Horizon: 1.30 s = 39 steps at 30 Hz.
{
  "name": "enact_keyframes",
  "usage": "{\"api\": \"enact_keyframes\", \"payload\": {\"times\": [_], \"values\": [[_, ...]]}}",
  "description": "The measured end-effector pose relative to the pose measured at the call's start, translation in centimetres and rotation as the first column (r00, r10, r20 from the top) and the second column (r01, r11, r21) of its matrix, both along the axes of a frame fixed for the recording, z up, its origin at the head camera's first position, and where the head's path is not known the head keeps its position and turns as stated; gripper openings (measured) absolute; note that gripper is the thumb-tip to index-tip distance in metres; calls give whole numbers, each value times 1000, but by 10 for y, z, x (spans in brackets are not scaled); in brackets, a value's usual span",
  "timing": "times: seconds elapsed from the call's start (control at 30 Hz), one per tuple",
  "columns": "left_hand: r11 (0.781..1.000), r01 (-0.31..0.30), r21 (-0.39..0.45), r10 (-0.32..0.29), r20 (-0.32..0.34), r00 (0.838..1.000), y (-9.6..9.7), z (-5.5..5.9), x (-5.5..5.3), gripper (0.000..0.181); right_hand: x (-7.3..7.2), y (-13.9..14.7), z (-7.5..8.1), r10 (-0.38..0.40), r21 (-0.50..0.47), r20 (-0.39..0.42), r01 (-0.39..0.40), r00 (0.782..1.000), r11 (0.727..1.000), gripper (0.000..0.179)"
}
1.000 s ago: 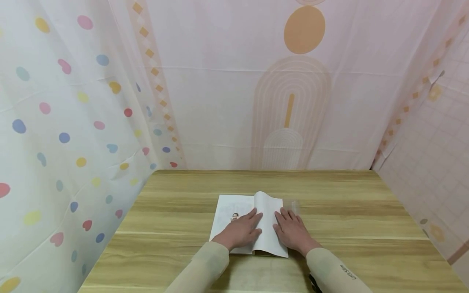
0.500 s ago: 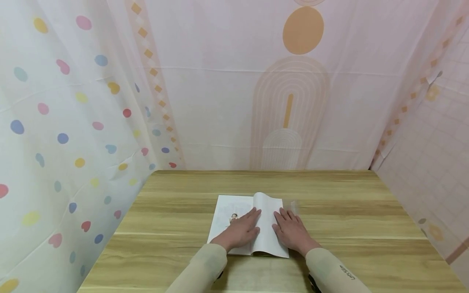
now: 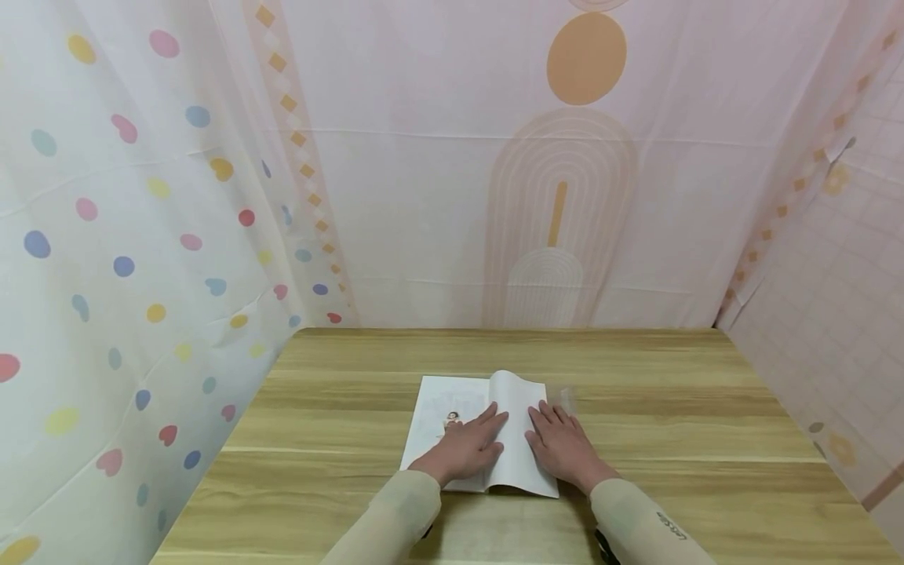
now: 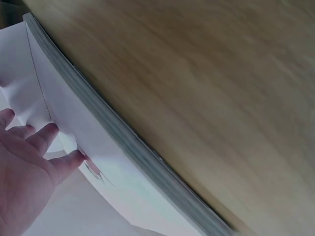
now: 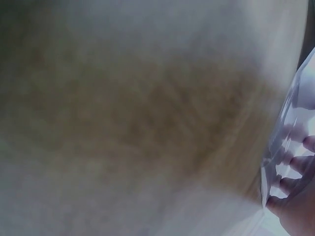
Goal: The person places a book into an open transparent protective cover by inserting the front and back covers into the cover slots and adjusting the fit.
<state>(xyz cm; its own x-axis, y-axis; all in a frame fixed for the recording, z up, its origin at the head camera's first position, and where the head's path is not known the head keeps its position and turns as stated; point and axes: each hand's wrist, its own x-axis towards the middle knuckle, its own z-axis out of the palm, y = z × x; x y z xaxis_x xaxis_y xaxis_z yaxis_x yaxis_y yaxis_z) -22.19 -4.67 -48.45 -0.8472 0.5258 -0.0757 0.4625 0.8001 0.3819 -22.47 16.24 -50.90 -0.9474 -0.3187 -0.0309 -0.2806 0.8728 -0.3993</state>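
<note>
An open book (image 3: 427, 424) with white pages lies on the table, a small printed figure (image 3: 452, 418) on its left page. The right-hand page bulges up along the fold. My left hand (image 3: 462, 449) lies across the left page, fingers straight and reaching the fold. On the right page rests my right hand (image 3: 565, 449), fingers spread near the outer edge. A clear plastic cover (image 3: 567, 399) sticks out past that edge; in the right wrist view the clear film (image 5: 283, 123) runs by the fingertips. The left wrist view shows the book's thick page edges (image 4: 118, 132).
The wood-grain table (image 3: 325, 408) extends around the book on all sides. Behind it hangs a pale patterned curtain (image 3: 424, 220); a dotted curtain (image 3: 169, 275) stands at the left and a checked one (image 3: 819, 314) at the right.
</note>
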Motion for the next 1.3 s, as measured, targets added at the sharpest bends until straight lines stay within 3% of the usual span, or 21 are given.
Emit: {"api": "enact_keyframes", "payload": {"times": [0.5, 0.7, 0.8, 1.0, 1.1, 1.3], "values": [[998, -31, -48, 30, -31, 999, 9, 2, 6, 55, 1, -1, 1, 10, 0, -6, -10, 1000, 1000, 52], [990, -37, -139, 22, -106, 994, 16, 1, 8, 51, 0, 1, 1, 5, 16, -4, -5, 1000, 1000, 52], [991, -41, -125, 25, -127, 992, 16, 1, 8, 48, 0, 0, 0, 6, 26, -6, -6, 1000, 1000, 52], [996, -92, 5, 92, -26, 995, 6, -1, 6, 53, 0, -1, 2, 6, 10, -3, -6, 1000, 1000, 52], [995, -86, 42, 85, 19, 996, 1, -4, 6, 55, 0, -2, 2, 8, -6, -10, -8, 1000, 1000, 52], [995, -66, 72, 63, 48, 997, -2, -6, 5, 56, 0, -2, 2, 9, -38, -17, -10, 1000, 999, 52]]}}
